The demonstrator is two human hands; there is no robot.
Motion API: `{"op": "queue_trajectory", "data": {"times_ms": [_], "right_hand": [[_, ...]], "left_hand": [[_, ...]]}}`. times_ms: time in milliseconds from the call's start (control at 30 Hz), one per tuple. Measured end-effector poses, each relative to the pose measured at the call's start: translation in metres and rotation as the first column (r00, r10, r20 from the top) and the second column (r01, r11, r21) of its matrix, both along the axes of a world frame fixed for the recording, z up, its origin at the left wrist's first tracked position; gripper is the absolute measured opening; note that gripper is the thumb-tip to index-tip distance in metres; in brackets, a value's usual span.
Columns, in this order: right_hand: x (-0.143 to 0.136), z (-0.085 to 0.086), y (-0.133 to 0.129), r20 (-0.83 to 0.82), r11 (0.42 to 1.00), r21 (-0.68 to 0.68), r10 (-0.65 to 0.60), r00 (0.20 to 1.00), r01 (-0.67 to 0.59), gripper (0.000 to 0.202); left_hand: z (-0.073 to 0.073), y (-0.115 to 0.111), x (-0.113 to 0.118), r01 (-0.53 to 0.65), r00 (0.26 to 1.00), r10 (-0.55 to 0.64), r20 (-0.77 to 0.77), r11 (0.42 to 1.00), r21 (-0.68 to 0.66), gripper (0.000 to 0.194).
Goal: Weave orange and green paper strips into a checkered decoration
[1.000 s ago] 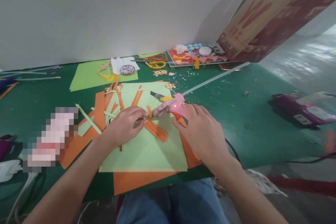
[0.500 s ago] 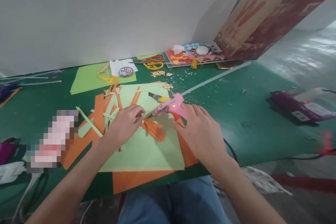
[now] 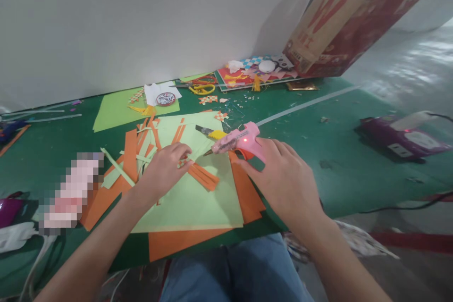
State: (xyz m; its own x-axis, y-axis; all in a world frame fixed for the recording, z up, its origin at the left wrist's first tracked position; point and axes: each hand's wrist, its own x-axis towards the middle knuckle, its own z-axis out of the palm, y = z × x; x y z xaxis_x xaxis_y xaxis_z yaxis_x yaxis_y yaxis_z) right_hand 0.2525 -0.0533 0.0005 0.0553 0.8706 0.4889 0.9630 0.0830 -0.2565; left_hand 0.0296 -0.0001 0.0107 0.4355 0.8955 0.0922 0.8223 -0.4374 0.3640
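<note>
You're apparently gluing: right hand [image 3: 285,172] gripping pink glue gun [image 3: 246,139], nozzle [image 3: 208,153] hanging clear; left hand [image 3: 163,166] pinching woven piece [image 3: 183,162] over pale green sheet [image 3: 198,210]. Next move probably calls for a steady pinch.

On the table [image 3: 336,160], the cutter [image 3: 214,134] lies atop paper sheets [image 3: 198,212], behind the glue gun [image 3: 244,138]. Scissors [image 3: 202,90] lie farther back, left of the carton [image 3: 332,33].

A craft workspace: green table [image 3: 339,151] with paper strips [image 3: 130,155], scissors [image 3: 200,92], utility knife [image 3: 216,135] and pink glue gun [image 3: 244,138]
</note>
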Motion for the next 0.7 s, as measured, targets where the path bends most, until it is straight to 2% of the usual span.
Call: {"op": "queue_trajectory", "data": {"times_ms": [167, 333, 433, 533, 600, 700], "right_hand": [[0.004, 0.000, -0.001, -0.031, 1.000, 0.004, -0.023, 0.999, 0.023, 0.040], [0.008, -0.001, -0.001, -0.043, 1.000, -0.003, -0.031, 0.999, 0.031, 0.041], [0.011, -0.002, -0.002, -0.023, 0.999, 0.014, -0.032, 0.999, 0.032, 0.043], [0.015, -0.004, -0.004, -0.015, 0.999, 0.040, -0.036, 0.999, 0.036, 0.046], [0.017, -0.006, -0.005, -0.019, 0.998, 0.044, -0.048, 0.999, 0.049, 0.046], [0.019, -0.007, -0.006, -0.022, 0.998, 0.029, -0.054, 0.998, 0.054, 0.045]], "left_hand": [[0.000, 0.000, 0.002, -0.004, 1.000, 0.005, -0.018, 1.000, 0.023, 0.007], [0.004, -0.002, 0.002, -0.022, 1.000, 0.022, -0.011, 1.000, -0.018, 0.018], [0.005, -0.006, 0.001, -0.112, 0.993, 0.113, 0.037, 0.993, -0.030, 0.020], [0.004, -0.013, 0.002, -0.200, 0.978, 0.203, -0.053, 0.979, 0.046, 0.028], [0.003, -0.016, 0.004, -0.184, 0.976, 0.192, -0.105, 0.980, 0.074, 0.034], [0.002, -0.015, 0.004, -0.148, 0.983, 0.152, -0.107, 0.988, 0.047, 0.039]]}}
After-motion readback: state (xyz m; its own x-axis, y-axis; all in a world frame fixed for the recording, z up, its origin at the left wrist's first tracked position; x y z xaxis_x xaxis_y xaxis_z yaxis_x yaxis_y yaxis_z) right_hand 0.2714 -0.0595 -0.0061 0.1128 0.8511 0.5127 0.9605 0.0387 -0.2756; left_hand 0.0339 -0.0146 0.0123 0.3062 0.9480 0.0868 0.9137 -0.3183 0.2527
